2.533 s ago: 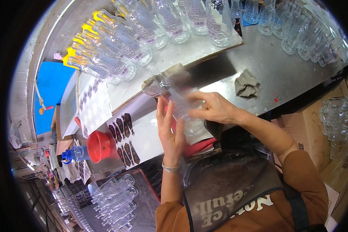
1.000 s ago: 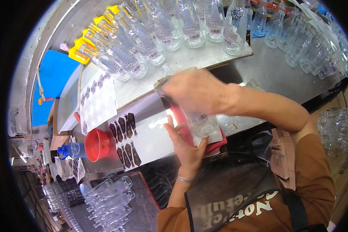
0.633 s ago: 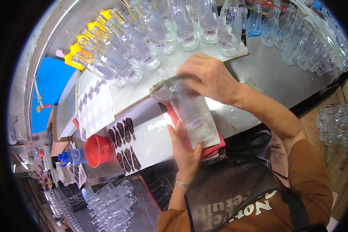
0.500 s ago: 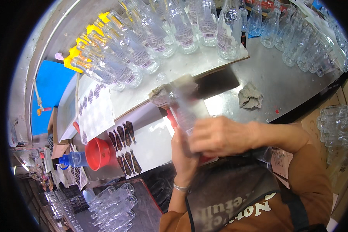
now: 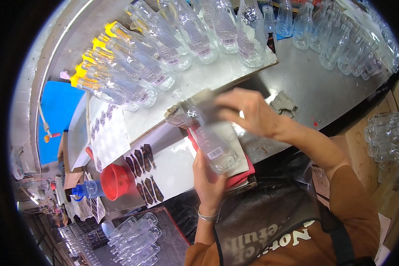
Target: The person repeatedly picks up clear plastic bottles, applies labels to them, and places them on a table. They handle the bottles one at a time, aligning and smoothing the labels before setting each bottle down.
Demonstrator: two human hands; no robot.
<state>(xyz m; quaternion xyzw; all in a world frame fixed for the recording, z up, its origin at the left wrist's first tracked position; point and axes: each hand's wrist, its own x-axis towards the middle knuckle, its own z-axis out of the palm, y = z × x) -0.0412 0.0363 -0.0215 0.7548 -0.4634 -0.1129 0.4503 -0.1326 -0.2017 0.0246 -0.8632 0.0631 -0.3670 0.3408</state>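
Note:
A clear glass bottle [image 5: 212, 144] with a printed label lies tilted over a pad on the bench, its neck toward the far side. My left hand [image 5: 207, 181] cups the bottle near its base, with thumb and fingers around the lower side. Past the bottle's upper right side, my right hand [image 5: 252, 113] reaches toward a beige block [image 5: 204, 101] beside the neck. Its fingertips are smeared by motion, so whether they grip anything is unclear. Under the bottle lies a pale cloth pad [image 5: 237, 162] with red cloth [image 5: 241, 176] below it. A greyish rag [image 5: 176, 114] supports the neck.
Labelled bottles [image 5: 164, 53] stand in rows on a raised board [image 5: 186, 82], with yellow pieces by those at left. Dark label strips [image 5: 148, 190] lie left of my left hand, near a red cup [image 5: 115, 181]. A crumpled rag [image 5: 283, 104] sits right; more bottles [image 5: 328, 48] stand behind.
My right hand has moved up and away from the bottle's lower part to beside its neck, leaving the label uncovered. My left hand still holds the bottle near its base.

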